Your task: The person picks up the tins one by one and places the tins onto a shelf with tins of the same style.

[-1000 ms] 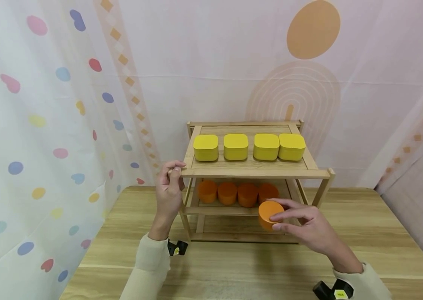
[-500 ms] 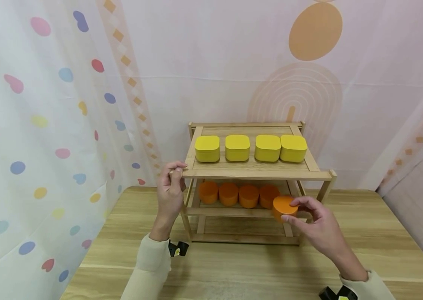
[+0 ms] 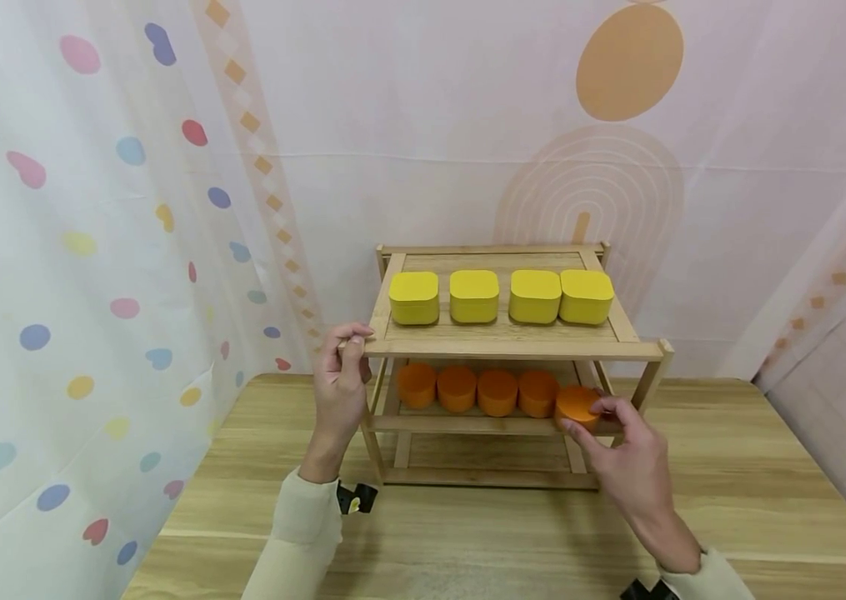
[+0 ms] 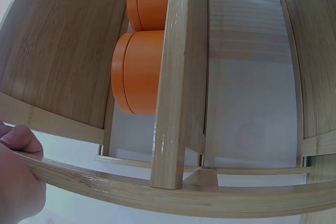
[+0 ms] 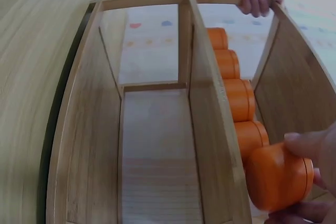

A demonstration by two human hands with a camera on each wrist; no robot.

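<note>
The right hand [image 3: 621,450] curls its fingers [image 3: 593,410] round a round orange tin [image 3: 577,406], flat lid tilted toward the viewer, short axis near upright, at the right end of the rack's middle shelf, right of centre in the frame. Four more orange tins [image 3: 477,389] line up beside it. The left hand [image 3: 340,383] pinches the top shelf's left corner of the wooden rack [image 3: 505,340]. The rack stands on a pale wood surface [image 3: 468,542] before printed curtains [image 3: 92,208].
</note>
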